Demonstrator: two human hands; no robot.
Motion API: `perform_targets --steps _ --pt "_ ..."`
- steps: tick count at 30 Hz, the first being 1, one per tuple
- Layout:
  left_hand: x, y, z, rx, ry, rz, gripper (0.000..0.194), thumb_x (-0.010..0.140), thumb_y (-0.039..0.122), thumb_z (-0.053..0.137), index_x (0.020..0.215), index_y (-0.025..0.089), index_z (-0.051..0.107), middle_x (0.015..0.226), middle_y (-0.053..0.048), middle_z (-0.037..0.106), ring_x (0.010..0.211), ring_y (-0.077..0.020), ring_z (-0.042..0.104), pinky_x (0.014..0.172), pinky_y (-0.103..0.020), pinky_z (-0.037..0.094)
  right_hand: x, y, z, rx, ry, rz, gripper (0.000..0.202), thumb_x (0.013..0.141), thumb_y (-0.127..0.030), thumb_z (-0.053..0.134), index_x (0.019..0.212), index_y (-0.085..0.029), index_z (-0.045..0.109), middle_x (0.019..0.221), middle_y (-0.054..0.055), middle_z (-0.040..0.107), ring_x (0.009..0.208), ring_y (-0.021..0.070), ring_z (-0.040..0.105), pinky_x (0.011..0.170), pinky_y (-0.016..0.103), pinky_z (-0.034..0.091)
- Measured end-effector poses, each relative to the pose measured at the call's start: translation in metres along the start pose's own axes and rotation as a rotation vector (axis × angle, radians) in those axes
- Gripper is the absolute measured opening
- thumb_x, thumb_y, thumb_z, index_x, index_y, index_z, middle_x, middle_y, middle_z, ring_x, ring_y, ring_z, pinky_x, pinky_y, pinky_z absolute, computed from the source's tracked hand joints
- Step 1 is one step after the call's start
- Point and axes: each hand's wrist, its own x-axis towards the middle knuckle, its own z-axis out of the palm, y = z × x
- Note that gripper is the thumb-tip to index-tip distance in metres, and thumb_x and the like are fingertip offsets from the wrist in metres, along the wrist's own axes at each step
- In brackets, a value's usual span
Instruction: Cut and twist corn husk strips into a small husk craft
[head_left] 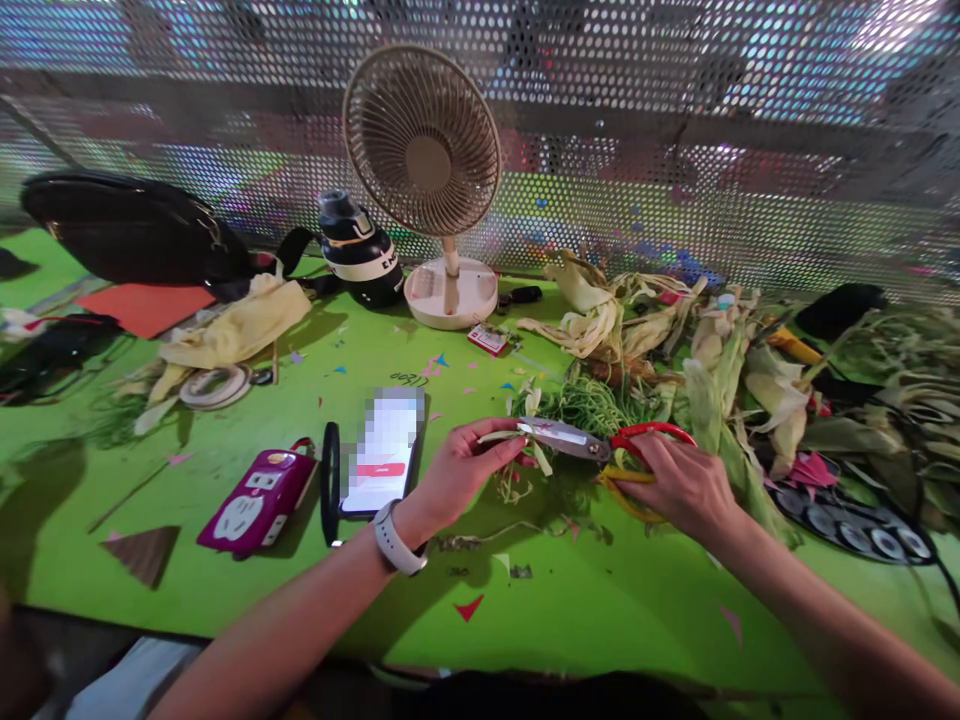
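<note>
My left hand (472, 465), with a pale band on its wrist, pinches a pale green strip of husk (500, 436). My right hand (686, 480) grips a pair of scissors (566, 437) with one red and one yellow handle loop. The blades point left and lie across the husk near my left fingertips; whether they are cutting through it cannot be told. Thin green curly strands (514, 487) dangle below the left fingers. Just behind the scissors lies a heap of green stringy material (600, 400).
Dry corn husks (585, 310) pile up on the right of the green table (570, 630). A fan (427, 160), a black bottle (364, 250) and a bag (135, 230) stand at the back. A phone (382, 450) and a purple pouch (259, 500) lie on the left.
</note>
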Motion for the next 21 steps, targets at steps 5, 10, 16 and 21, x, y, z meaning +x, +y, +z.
perform_targets --steps 5,10,16,21 --pt "0.001 -0.002 -0.002 -0.001 0.018 0.009 0.033 0.069 0.024 0.075 0.099 0.014 0.066 0.082 -0.003 0.072 0.073 -0.0128 0.068 0.065 -0.023 0.053 -0.002 0.003 0.002 0.046 0.014 0.002 0.038 0.088 -0.051 0.050 0.088 -0.015 0.062 0.071 0.005 0.070 0.057 0.0156 0.064 0.050 0.026 0.043" --pt "0.002 -0.004 -0.003 0.033 0.031 0.023 0.032 0.070 0.026 0.074 0.099 0.015 0.066 0.082 -0.003 0.072 0.074 -0.0133 0.069 0.069 -0.025 0.054 0.001 -0.001 0.003 0.267 -0.004 0.209 0.033 0.085 -0.048 0.053 0.094 -0.017 0.061 0.061 0.000 0.064 0.048 0.0130 0.058 0.046 0.024 0.043" --pt "0.003 -0.002 -0.003 0.046 0.061 0.051 0.032 0.070 0.029 0.075 0.097 0.015 0.065 0.081 -0.002 0.073 0.075 -0.0132 0.068 0.072 -0.025 0.054 0.012 -0.004 -0.013 0.631 -0.183 0.433 0.033 0.079 -0.051 0.057 0.085 -0.019 0.050 0.057 -0.003 0.056 0.045 0.0118 0.050 0.042 0.023 0.040" --pt "0.001 -0.001 -0.003 0.104 0.094 0.106 0.034 0.073 0.031 0.072 0.101 0.015 0.064 0.085 -0.005 0.073 0.078 -0.0166 0.068 0.065 -0.026 0.055 0.014 -0.007 -0.024 0.586 -0.455 0.271 0.028 0.081 -0.043 0.057 0.091 -0.019 0.048 0.059 -0.002 0.058 0.045 0.0129 0.051 0.043 0.024 0.039"
